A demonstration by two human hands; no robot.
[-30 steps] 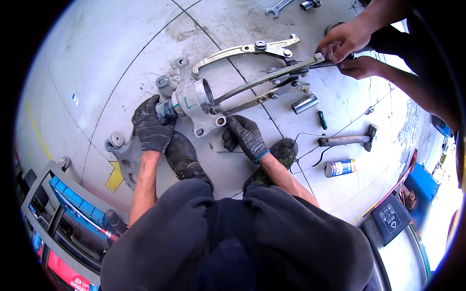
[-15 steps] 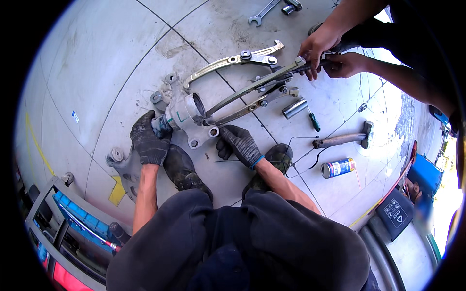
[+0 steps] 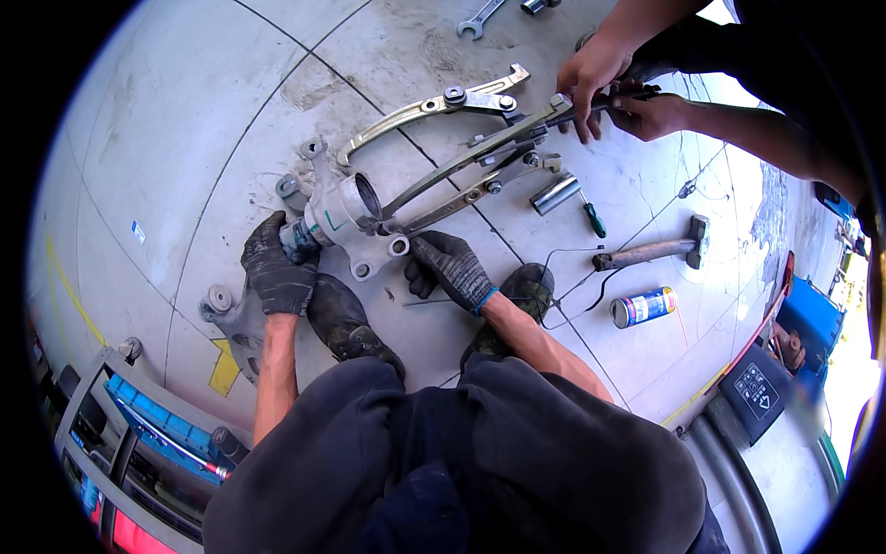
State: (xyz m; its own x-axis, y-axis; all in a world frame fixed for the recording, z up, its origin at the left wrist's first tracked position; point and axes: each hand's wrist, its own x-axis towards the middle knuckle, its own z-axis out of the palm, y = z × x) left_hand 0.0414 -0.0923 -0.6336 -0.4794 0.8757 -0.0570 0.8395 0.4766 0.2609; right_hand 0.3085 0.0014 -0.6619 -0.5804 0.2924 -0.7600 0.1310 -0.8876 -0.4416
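Observation:
A pale cast-metal steering knuckle with a round bore, bolt lugs and a green mark lies on the floor in front of me. My left hand, in a dark glove, is wrapped round its narrow, dirty end at the left. My right hand, also gloved, has its fingers curled beside the lower right lug; the index fingertip reaches close to that lug. Whether anything is inside those fingers is hidden. A jawed puller extends from the bore, one arm lying outside it. Another person's hands grip its threaded rod at upper right.
Right of my right hand lie a metal socket, a green-handled screwdriver, a hammer and a spray can. A wrench is at the top. Another cast part lies by my left forearm, near a tool cart.
The whole view has shifted slightly, so most things sit a little further left and up. Both my hands and the other person's hands keep their places on or beside the parts.

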